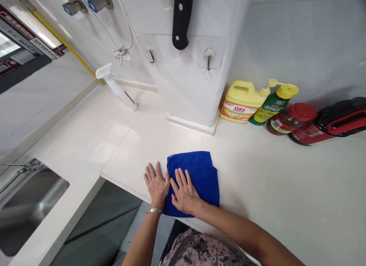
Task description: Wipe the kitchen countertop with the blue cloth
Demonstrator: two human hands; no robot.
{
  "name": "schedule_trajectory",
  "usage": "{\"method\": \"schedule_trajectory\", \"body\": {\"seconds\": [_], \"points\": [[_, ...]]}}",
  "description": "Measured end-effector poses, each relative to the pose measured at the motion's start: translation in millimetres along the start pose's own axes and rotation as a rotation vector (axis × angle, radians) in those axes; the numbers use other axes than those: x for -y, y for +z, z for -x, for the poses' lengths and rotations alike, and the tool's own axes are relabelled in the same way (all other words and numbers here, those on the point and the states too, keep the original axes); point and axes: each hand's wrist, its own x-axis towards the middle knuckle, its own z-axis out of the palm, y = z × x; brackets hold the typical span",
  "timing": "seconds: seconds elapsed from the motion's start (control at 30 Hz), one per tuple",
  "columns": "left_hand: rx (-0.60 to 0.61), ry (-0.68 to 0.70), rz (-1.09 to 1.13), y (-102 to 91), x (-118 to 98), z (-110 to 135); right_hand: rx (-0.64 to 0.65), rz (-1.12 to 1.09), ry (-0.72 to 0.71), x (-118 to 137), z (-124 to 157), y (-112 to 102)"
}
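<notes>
both palms flat on a folded blue cloth

while lying on the white countertop [286, 189] near its front edge, folded into a rough square: blue cloth [197, 172]. far left, set lower: steel sink [31, 205] with a glimpse of its tap. beyond that, against the far wall: white squeegee-like tool [116, 87], leaning, handle up. higher on the wall: two valves with blue caps [85, 3], two small hooks [180, 56], and a black knife handle [181, 18] hanging between them. near centre: left hand [156, 184], fingers spread and flat, palm down, mostly on bare counter at the cloth's left edge, gripping nothing; silver bracelet [154, 210] at the wrist. just to its right, touching it: right hand [184, 193], also open and flat, pressed on the near-left part of the cloth, nothing clenched. far right, lined along the wall: yellow detergent jug [241, 102], green pump bottle [271, 106], red-lidded jar [291, 119], then a dark bottle with a red label [337, 123] lying on its side.
</notes>
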Motion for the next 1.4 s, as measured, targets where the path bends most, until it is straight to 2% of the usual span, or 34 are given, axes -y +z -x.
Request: {"method": "schedule_trajectory", "body": {"seconds": [0.1, 0.2, 0.3, 0.4, 0.57, 0.7, 0.77, 0.87, 0.93, 1.0, 1.1, 1.27, 1.4], "points": [[0.010, -0.023, 0.018, -0.1, 2, -1, -0.005, -0.011, 0.005, 5, -15, -3], [0.012, -0.028, 0.032, -1.4, 1, -1, -0.032, 0.005, -0.023, -3, -8, -8], [0.023, -0.036, 0.038, -2.2, 0, -1, -0.075, 0.046, -0.064, -22, 17, -17], [0.029, -0.051, 0.048, -1.8, -1, -1, -0.127, 0.115, -0.059, -46, 55, -29], [0.047, -0.026, 0.092, -3.4, 6, -4, -0.220, 0.246, 0.088, -81, 115, -47], [0.091, 0.111, 0.123, -6.8, 17, 14, -0.294, 0.300, 0.183, -98, 137, -50], [0.097, 0.273, 0.129, -6.1, 17, 36, -0.320, 0.310, 0.207, -101, 139, -49], [0.083, 0.528, 0.094, -1.0, 3, 73, -0.338, 0.318, 0.232, -101, 137, -47], [0.066, 0.593, 0.072, 3.0, -11, 92, -0.339, 0.318, 0.240, -100, 135, -47], [0.052, 0.597, 0.054, 5.0, -20, 101, -0.336, 0.316, 0.242, -100, 133, -48], [0.097, 0.644, 0.043, 0.7, -17, 98, -0.346, 0.309, 0.256, -101, 129, -50], [0.244, 0.788, -0.009, -16.8, 14, 76, -0.363, 0.300, 0.309, -104, 118, -55], [0.305, 0.766, 0.002, -21.8, 43, 47, -0.347, 0.314, 0.335, -104, 109, -60]]}}
